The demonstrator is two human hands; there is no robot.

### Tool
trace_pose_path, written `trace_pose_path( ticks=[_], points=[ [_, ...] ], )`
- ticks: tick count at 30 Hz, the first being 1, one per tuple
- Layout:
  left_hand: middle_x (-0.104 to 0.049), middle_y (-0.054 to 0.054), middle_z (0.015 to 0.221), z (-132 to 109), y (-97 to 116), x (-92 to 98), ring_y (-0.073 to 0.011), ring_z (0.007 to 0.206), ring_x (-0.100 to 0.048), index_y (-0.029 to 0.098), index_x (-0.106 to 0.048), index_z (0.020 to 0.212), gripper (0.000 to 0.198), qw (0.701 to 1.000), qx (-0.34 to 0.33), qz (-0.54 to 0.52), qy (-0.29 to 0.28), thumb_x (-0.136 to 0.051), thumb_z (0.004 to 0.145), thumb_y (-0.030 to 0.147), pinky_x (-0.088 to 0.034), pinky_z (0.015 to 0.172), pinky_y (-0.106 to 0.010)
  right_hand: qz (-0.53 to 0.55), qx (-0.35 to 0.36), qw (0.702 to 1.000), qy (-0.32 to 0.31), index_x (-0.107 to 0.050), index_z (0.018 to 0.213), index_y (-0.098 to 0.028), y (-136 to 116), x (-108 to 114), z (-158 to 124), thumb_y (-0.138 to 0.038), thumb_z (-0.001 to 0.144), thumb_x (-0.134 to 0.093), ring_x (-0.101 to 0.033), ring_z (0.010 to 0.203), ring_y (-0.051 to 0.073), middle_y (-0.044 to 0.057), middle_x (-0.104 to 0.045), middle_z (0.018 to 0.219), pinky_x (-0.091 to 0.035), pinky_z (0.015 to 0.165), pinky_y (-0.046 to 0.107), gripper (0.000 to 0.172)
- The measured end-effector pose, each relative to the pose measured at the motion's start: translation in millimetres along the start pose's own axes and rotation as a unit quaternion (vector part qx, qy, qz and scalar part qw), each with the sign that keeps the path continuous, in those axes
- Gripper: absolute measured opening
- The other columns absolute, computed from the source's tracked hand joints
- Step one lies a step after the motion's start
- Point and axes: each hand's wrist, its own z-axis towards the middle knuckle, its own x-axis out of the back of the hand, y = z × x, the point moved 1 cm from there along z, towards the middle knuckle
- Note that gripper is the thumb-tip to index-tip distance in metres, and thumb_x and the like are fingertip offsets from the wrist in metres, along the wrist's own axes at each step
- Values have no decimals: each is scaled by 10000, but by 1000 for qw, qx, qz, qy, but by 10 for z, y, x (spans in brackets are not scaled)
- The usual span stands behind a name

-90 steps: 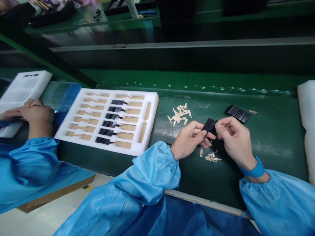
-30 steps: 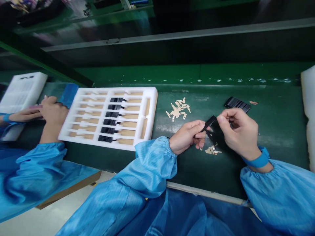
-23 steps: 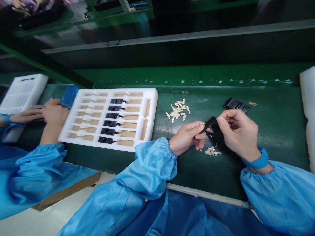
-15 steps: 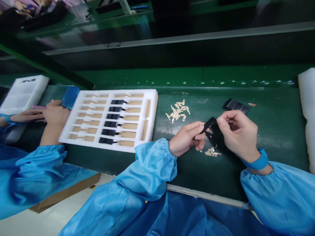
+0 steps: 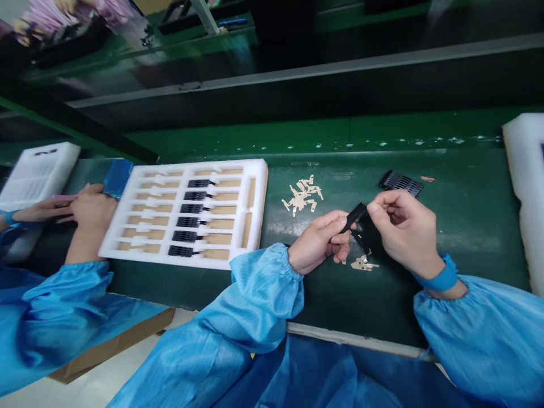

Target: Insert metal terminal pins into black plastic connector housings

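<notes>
Between the thumb and fingers of my left hand [image 5: 319,241] is a small black rectangular part [image 5: 353,217], tilted up to the right. My right hand [image 5: 403,229] is closed in a pinch at the upper end of that part; whatever its fingertips grip is hidden. Just below the hands lie a few flat cream pieces [image 5: 364,264] beside a dark item with a shiny end, too small to make out. Behind my left hand is a loose heap of flat cream tabs [image 5: 301,195]. Black slotted parts [image 5: 402,182] lie beyond my right hand.
A white foam tray [image 5: 262,198] to the left holds several black slotted parts in its middle column. A co-worker's hands [image 5: 91,207] are at work past it. Another white foam block [image 5: 516,170] stands at the right edge. A dark shelf rail [image 5: 297,75] runs across the back.
The view has shifted slightly, so most things on the bench sit a little further left. My hands keep the same hold around the black part, with no clear change in grip.
</notes>
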Motion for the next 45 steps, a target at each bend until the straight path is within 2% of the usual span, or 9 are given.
trace_pose_path(
  ticks=[16,24,29,31,35,37,40,42,45],
  points=[
    [-335,89,612,-1,5,14,-67,439,-480,162,-537,963,341,1000,8,20,-4,-602,948,496,-364,442,-157,8,-7,1000,-12,-639,852,-218,-23,4,6,-290,923,-669,-555,582,129,7,-621,730,-436,486,246,106],
    [-337,90,609,-3,-1,8,-72,447,-482,167,-529,965,372,1000,2,28,7,-634,915,521,-369,443,-160,38,-39,998,-15,-624,816,-212,-31,-4,32,-339,894,-696,-524,544,116,-9,-594,675,-446,478,229,166],
    [-342,89,606,10,-4,22,-74,449,-485,168,-536,962,369,999,-2,28,19,-634,912,520,-366,444,-163,63,-67,995,-41,-625,810,-201,7,-20,56,-379,894,-708,-496,509,106,-28,-551,614,-440,488,228,214],
    [-344,91,601,14,-2,24,-75,448,-486,166,-536,962,379,999,-5,25,28,-636,910,528,-367,444,-164,58,-76,995,-35,-644,851,-198,38,-18,70,-400,910,-700,-494,516,107,-25,-559,633,-430,494,231,218],
    [-343,91,605,15,3,20,-76,456,-497,162,-537,980,383,999,-14,23,30,-631,918,528,-360,445,-160,86,-87,992,-14,-689,1092,-212,44,-1,83,-460,982,-604,-496,544,111,8,-627,787,-412,495,246,284],
    [-341,91,609,12,1,20,-76,453,-493,164,-531,979,388,999,-15,22,19,-634,915,533,-357,443,-163,113,-96,987,-67,-705,1144,-219,15,-15,63,-486,994,-576,-487,550,119,-4,-593,738,-412,508,250,333],
    [-342,91,613,5,-12,27,-76,444,-481,168,-514,963,406,1000,-12,20,-5,-647,903,547,-360,437,-169,159,-114,970,-144,-742,1072,-211,-22,-69,-7,-499,979,-603,-463,550,122,-19,-535,653,-407,533,256,333],
    [-345,90,614,0,-24,35,-77,443,-483,170,-507,955,408,1000,-8,17,-25,-645,907,551,-364,433,-171,229,-139,952,-150,-742,988,-207,-32,-114,-59,-491,966,-629,-448,551,116,-5,-565,685,-388,528,258,307],
    [-342,91,608,-6,-39,46,-81,440,-488,171,-506,965,412,999,0,14,-51,-638,915,558,-361,426,-173,346,-190,909,-134,-718,869,-197,-52,-166,-100,-472,937,-671,-437,542,104,7,-582,712,-353,501,246,286]
  ],
)
